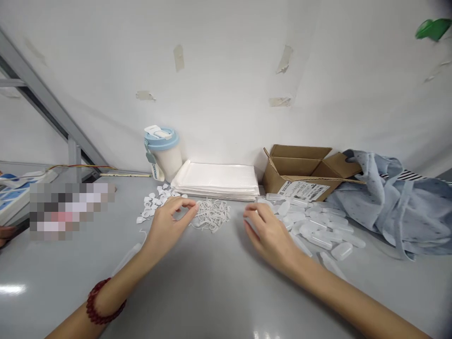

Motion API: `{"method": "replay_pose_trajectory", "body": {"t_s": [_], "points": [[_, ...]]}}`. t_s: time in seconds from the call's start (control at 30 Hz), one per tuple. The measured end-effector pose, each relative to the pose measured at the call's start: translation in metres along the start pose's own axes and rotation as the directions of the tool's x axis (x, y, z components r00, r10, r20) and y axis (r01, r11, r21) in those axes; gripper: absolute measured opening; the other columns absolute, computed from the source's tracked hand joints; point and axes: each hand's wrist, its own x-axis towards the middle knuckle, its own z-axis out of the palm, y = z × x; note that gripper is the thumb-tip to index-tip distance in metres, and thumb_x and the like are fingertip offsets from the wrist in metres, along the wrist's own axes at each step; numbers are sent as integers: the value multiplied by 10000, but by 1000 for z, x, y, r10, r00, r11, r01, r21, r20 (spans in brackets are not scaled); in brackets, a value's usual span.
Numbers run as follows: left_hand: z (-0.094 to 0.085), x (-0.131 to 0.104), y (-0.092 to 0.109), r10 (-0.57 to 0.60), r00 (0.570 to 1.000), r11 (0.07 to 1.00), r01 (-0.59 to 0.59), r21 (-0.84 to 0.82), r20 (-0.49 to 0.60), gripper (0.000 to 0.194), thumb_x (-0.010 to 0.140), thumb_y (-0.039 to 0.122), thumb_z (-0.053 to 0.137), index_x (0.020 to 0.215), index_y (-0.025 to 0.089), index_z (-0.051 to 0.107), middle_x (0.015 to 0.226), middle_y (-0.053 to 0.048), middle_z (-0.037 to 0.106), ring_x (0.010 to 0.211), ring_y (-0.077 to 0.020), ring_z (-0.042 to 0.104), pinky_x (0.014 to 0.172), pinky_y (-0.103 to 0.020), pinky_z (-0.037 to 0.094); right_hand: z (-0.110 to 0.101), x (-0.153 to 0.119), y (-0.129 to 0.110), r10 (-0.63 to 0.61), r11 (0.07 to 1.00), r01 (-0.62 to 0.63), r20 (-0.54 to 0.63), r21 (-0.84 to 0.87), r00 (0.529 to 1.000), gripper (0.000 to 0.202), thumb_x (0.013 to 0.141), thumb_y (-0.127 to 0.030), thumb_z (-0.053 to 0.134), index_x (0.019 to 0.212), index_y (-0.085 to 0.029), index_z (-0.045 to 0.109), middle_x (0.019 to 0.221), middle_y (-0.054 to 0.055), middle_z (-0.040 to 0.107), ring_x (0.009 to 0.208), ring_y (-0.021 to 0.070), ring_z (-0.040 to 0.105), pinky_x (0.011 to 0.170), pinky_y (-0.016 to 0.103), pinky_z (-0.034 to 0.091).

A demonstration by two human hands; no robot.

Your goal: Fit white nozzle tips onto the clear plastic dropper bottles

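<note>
My left hand is at the left edge of a pile of small white plastic strips, its thumb and index finger pinched together. Anything between those fingertips is too small to make out. To the right of the strips, my right hand hovers with curled fingers and the thumb apart, and nothing shows in it. Beside it lies a heap of translucent plastic tubes or caps. Small white tab-like pieces are scattered behind my left hand. Partly hidden by my left forearm is a clear tube with a strip near its end.
A stack of white packets lies against the wall, between a blue-lidded cup and an open cardboard box. Light blue cloth is bunched at right. A power strip and part of another person's hand are at left.
</note>
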Motion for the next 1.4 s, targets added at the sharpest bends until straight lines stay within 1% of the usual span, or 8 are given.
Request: {"method": "replay_pose_trajectory", "body": {"t_s": [0.13, 0.43, 0.73, 0.87, 1.0, 1.07, 1.27, 1.4], "points": [[2, -1, -1, -9, 1000, 1000, 9, -17, -5, 177, 826, 368, 580, 754, 232, 668, 773, -8, 671, 842, -215, 577, 769, -353, 456, 1, 6, 22, 92, 975, -98, -37, -200, 995, 132, 891, -120, 423, 961, -155, 530, 1164, 203, 552, 1073, 319, 518, 828, 435, 473], [-1, -1, -1, -19, 999, 993, 24, -114, 42, 173, 844, 366, 598, 766, 240, 687, 826, -2, 692, 792, -182, 622, 698, -295, 498, 5, 6, 39, 289, 932, -274, 28, -238, 957, 222, 786, 18, 435, 912, -148, 509, 965, 163, 610, 869, 298, 567, 695, 369, 441], [-2, -3, 5, 23, 999, 980, -15, -196, 37, 134, 839, 343, 619, 790, 235, 682, 890, -6, 705, 857, -187, 628, 803, -325, 498, -2, 11, 58, 232, 969, -217, 136, -117, 963, 230, 812, 4, 447, 924, -176, 536, 901, 90, 641, 825, 219, 588, 655, 300, 444], [-2, -5, 7, 21, 999, 971, -15, -237, 24, 101, 833, 315, 641, 776, 239, 676, 855, 6, 699, 828, -171, 617, 754, -295, 486, -13, 14, 45, 175, 984, -176, 84, 5, 981, 201, 845, -30, 483, 937, -199, 540, 952, 67, 651, 948, 210, 585, 722, 295, 478], [-2, -7, 11, -4, 998, 957, 24, -290, 71, 87, 827, 299, 647, 763, 244, 668, 865, 14, 687, 835, -160, 606, 747, -279, 465, -22, 10, 6, 61, 928, -28, -79, 370, 995, 232, 884, -81, 518, 1077, -209, 539, 971, 55, 645, 802, 167, 593, 711, 291, 496], [0, -10, 15, -35, 991, 940, 76, -333, 129, 87, 826, 301, 643, 766, 241, 664, 862, 14, 678, 838, -159, 600, 752, -277, 459, -21, 5, -13, 31, 877, 31, -122, 480, 992, 244, 884, -74, 529, 1083, -215, 546, 1016, 62, 629, 890, 167, 592, 751, 281, 493], [-4, -17, 28, -225, 914, 866, 346, -361, 337, 177, 832, 418, 642, 860, 246, 668, 827, 15, 655, 783, -156, 573, 723, -270, 443, -7, -8, -32, 62, 794, 37, -141, 607, 988, 155, 854, -61, 558, 854, -209, 516, 992, 51, 582, 928, 153, 586, 809, 277, 460], [-11, -14, 29, -361, 790, 681, 586, -439, 495, 256, 830, 477, 637, 917, 236, 647, 834, 6, 678, 800, -157, 601, 702, -252, 430, 3, -11, -28, 203, 682, -115, -36, 722, 979, 151, 873, -124, 564, 788, -215, 478, 980, 44, 560, 928, 157, 566, 783, 274, 448]]}}
